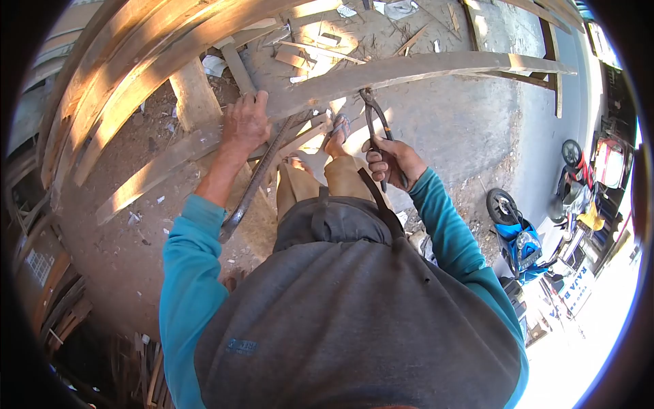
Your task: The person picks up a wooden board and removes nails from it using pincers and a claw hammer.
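Note:
A long wooden beam (422, 67) runs across in front of me. My left hand (246, 121) is closed on the beam at its left part, fingers over the far edge. In my right hand (395, 162) are long-handled pincers (375, 123), the fingers wrapped round the handles. The jaws of the pincers touch or lie very near the beam's lower edge. Below my left hand a dark metal bar (255, 180) slants down to the left beside my legs.
More long boards (129, 75) stand at the upper left. Wood scraps (293, 58) and paper bits litter the floor. My sandalled foot (338, 127) is below the beam. A blue motorbike (521, 238) and a red one (575, 160) stand at the right.

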A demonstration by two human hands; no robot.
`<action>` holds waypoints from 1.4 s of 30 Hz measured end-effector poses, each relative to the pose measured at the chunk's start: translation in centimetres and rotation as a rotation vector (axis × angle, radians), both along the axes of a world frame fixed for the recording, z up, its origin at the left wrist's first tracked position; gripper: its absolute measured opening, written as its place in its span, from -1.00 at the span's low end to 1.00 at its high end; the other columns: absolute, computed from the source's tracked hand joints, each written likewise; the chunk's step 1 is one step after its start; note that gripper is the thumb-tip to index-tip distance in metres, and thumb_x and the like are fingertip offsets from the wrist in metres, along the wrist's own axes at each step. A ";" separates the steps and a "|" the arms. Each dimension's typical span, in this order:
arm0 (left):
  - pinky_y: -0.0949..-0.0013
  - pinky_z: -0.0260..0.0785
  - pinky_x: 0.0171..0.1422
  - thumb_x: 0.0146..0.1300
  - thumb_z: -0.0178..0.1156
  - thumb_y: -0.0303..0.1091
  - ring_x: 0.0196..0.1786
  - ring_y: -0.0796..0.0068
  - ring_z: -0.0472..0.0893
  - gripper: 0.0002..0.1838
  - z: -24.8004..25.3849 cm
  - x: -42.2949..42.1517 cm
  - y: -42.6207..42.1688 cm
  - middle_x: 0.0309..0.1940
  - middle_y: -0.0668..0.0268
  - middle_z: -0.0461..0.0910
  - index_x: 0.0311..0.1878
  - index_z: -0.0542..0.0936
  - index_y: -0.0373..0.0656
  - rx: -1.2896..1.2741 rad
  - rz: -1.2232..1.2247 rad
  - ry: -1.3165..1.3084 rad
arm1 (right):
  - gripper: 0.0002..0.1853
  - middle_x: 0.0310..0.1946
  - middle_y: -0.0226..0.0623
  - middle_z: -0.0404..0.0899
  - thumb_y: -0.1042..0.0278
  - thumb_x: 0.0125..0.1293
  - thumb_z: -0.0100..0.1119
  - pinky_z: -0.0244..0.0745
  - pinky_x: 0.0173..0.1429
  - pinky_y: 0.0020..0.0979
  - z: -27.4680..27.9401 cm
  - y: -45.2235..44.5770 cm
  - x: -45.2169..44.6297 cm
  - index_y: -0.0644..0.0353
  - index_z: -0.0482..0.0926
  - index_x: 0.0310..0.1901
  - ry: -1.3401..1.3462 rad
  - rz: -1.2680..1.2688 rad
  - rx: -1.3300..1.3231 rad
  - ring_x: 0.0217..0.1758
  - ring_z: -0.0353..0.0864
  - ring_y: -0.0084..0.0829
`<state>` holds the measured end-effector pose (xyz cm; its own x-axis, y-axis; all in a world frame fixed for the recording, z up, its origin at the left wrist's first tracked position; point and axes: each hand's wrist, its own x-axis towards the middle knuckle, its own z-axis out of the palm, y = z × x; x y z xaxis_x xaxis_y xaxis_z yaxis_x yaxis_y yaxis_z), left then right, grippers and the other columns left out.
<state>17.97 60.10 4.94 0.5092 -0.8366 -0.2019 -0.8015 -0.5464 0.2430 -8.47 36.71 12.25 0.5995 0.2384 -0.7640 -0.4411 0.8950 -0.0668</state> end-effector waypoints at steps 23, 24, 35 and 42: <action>-0.08 0.46 0.19 0.10 0.40 -0.28 0.14 -0.18 0.59 -0.31 1.7 1.2 -1.4 0.03 -0.10 0.62 0.29 0.34 -0.11 0.195 0.100 0.232 | -0.71 -0.15 0.01 0.64 0.35 0.45 0.04 0.74 -0.01 -0.11 -0.7 7.9 1.9 0.36 0.41 0.07 0.118 -0.185 -0.490 -0.08 0.73 -0.09; -0.08 0.46 0.19 0.10 0.40 -0.28 0.14 -0.18 0.59 -0.31 2.0 0.8 -1.5 0.03 -0.10 0.62 0.29 0.34 -0.11 0.195 0.107 0.237 | -0.67 -0.08 0.05 0.63 0.38 0.45 0.02 0.72 0.05 -0.09 0.3 6.3 0.5 0.36 0.39 0.15 0.060 -0.157 -0.438 -0.01 0.71 -0.06; -0.04 0.47 0.20 0.04 0.48 -0.31 0.12 -0.13 0.60 -0.37 1.7 0.1 -1.1 0.02 0.02 0.60 0.17 0.41 -0.12 0.130 0.138 0.172 | -0.49 0.13 0.18 0.58 0.44 0.44 -0.17 0.59 0.27 0.03 2.0 -2.2 -2.6 0.40 0.25 0.39 -0.151 0.160 -0.287 0.15 0.67 0.05; -0.05 0.49 0.15 0.00 0.49 -0.33 0.04 -0.10 0.62 -0.39 0.8 -0.4 -0.6 -0.08 0.04 0.61 0.12 0.42 -0.10 0.053 0.106 0.083 | -0.32 0.17 0.09 0.57 0.41 0.25 -0.05 0.60 0.27 -0.01 0.4 -0.7 -1.0 0.43 0.20 0.42 -0.214 0.152 -0.234 0.18 0.66 0.02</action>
